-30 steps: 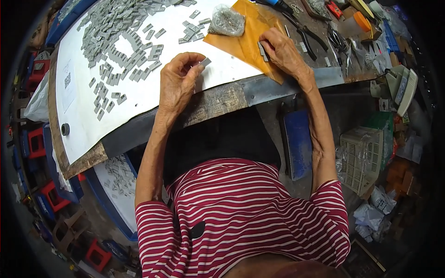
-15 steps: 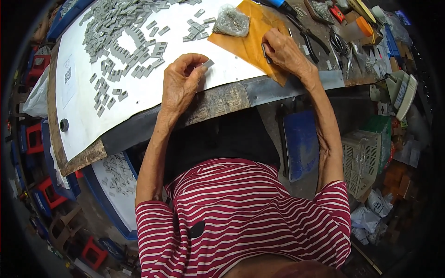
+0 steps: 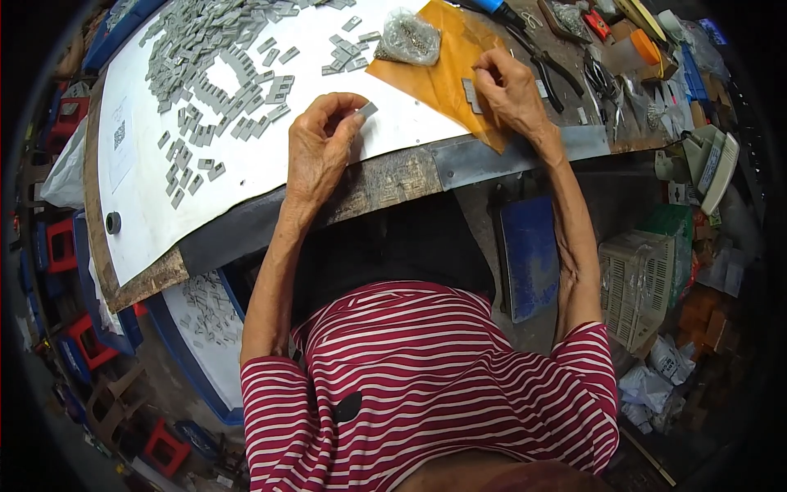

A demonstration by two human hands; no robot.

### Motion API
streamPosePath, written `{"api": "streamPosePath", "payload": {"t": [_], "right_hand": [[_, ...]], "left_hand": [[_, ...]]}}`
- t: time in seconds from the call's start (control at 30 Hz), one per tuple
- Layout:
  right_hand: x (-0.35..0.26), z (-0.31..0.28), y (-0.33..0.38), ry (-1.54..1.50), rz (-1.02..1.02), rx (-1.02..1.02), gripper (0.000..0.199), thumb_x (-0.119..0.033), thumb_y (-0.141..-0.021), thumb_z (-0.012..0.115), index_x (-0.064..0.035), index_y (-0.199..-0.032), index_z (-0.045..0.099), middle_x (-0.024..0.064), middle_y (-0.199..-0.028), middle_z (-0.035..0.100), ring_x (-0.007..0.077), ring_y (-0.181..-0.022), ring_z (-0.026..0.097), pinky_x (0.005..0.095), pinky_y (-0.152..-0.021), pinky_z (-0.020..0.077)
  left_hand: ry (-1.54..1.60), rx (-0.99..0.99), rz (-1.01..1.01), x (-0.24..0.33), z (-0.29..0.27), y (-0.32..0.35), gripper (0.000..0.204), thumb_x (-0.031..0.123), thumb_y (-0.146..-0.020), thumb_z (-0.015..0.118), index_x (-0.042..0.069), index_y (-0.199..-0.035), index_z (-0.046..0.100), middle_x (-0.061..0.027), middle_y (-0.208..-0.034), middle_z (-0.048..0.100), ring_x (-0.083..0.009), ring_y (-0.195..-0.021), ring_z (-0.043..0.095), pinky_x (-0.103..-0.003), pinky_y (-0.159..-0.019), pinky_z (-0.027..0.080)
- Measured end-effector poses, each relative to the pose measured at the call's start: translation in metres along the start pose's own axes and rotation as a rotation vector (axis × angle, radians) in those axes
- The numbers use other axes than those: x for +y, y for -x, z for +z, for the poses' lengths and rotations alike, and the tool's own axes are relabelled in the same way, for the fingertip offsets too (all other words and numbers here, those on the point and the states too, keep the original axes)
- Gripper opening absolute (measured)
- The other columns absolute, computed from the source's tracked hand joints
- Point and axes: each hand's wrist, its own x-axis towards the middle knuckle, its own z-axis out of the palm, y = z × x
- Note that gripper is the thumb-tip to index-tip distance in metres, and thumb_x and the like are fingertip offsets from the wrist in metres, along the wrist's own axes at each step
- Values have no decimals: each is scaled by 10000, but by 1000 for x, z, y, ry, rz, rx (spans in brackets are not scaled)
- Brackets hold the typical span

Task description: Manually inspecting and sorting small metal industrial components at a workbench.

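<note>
heap of grey pieces was cut off above, bag contents were too small to tell, left hand partly hid 1 grey plate

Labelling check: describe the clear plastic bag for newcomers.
Find the large white sheet; an orange sheet overlaps its right side. At the orange sheet's left edge sits the clear, crumpled plastic bag. Unlike the flat grey rectangular pieces nearby, it's rounded, holding tiny bits.

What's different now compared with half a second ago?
The right hand has moved its fingers slightly rightward, and the grey strip beside them shows more of its face. Whether it is still held, I can't tell. The left hand still pinches its grey piece; the clear bag and orange sheet stayed put.
</note>
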Motion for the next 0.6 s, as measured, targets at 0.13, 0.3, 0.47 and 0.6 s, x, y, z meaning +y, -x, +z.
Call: {"api": "streamPosePath", "payload": {"t": [0.13, 0.3, 0.47, 0.6], "right_hand": [[-23, -10, 2, -632, 496, -88, 82, -71, -819, 533, 10, -835, 536, 60, -733, 561, 96, -576, 516, 228, -482, 423], [-32, -5, 6, -1194, 622, -39, 83, -44, -827, 545, 26, -872, 543, 58, -747, 552, 64, -578, 491, 173, -457, 397], [-41, 3, 8, -1458, 685, -140, 110, -30, -818, 547, 39, -904, 537, 85, -769, 560, 70, -591, 491, 165, -468, 399], [-57, 4, 8, -1608, 745, -192, 105, -34, -810, 551, 38, -883, 529, 101, -780, 554, 75, -601, 480, 173, -477, 384]], "left_hand": [[104, -12, -17, 7, 3, 1, 167, 66, -812, 542, -5, -949, 607, -16, -766, 581, -71, -676, 511, -206, -604, 423], [263, -101, -67, 10, 8, 1, 182, 64, -828, 524, 8, -986, 593, 18, -680, 494, -50, -614, 453, -187, -555, 388], [351, -119, -97, 10, 8, 6, 179, 69, -838, 522, 0, -990, 587, 8, -684, 508, -53, -581, 460, -183, -536, 392], [374, -136, -140, 9, 8, 8, 163, 73, -846, 527, -15, -970, 585, -4, -696, 528, -52, -571, 472, -179, -530, 402]]}}
